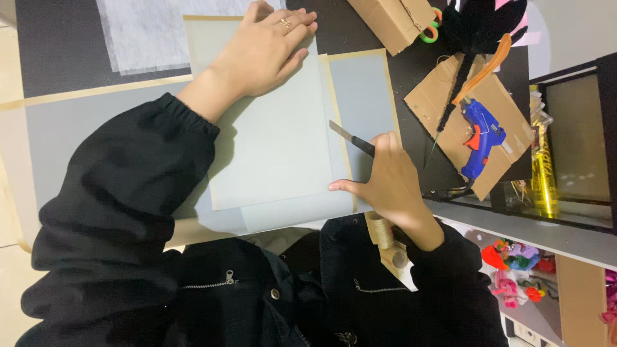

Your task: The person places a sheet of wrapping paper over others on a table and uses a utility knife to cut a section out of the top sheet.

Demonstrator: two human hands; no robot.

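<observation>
Near the bench's right edge, the right hand (392, 186) pinches a utility knife (350, 137), blade angled along the grey sheet (276, 141) that the left hand's (267, 48) pressed-together fingers (292, 26) flatten.

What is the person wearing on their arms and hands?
Both arms are in black jacket sleeves with gathered elastic cuffs. The left hand is bare except for a gold-coloured ring on one finger. The right hand is bare, with no ring showing.
</observation>
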